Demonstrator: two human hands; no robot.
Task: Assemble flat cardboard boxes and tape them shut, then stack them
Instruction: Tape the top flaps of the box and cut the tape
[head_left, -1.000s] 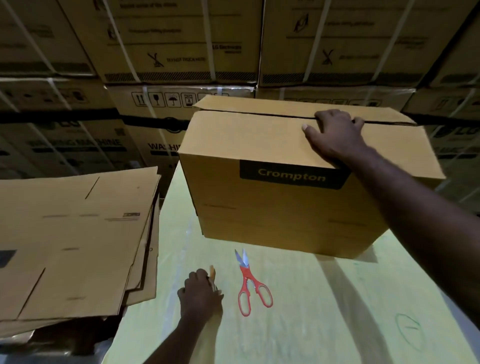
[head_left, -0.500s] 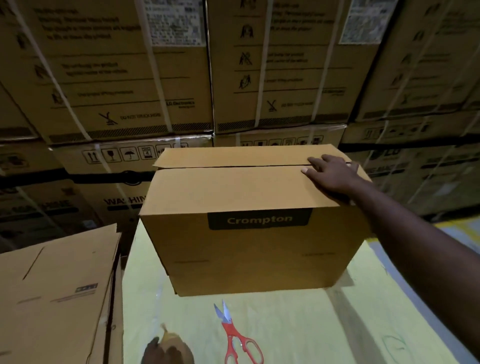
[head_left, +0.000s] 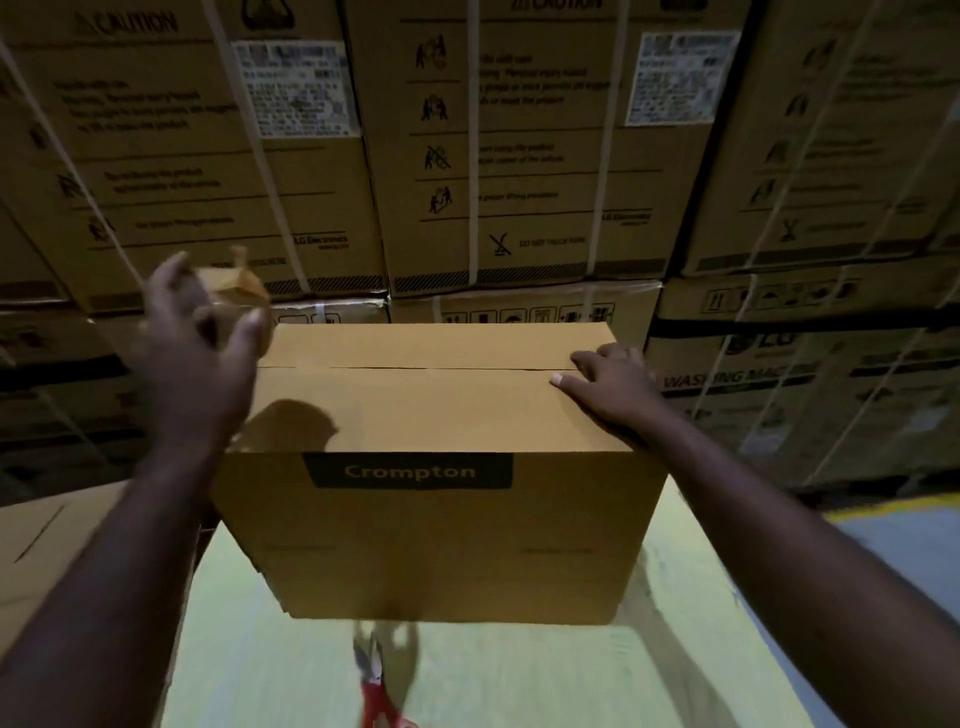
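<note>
A rectangular brown cardboard box (head_left: 441, 540) stands upright on a pale yellow-green table (head_left: 519, 675), its near face bearing a black label (head_left: 410, 471) printed "Crompton". Its two top flaps are folded down and meet along a seam (head_left: 441, 368) that runs left to right, with no tape visible on it. The right hand (head_left: 608, 389) lies palm-down on the right end of the top, across the seam; its fingers (head_left: 587, 358) are straight and close together, pressing the flaps flat, thumb set apart towards the middle. The left hand (head_left: 192, 353) is raised above the box's far left corner, not touching the box; fingers and thumb curve round a brown roll of tape (head_left: 234, 291), which is blurred. Red-handled scissors (head_left: 376, 691), also blurred, lie on the table just in front of the box. Flattened brown cardboard sheets (head_left: 62, 545) lie left of the table. Large strapped cartons (head_left: 519, 156), stacked in tiers, fill the background.
</note>
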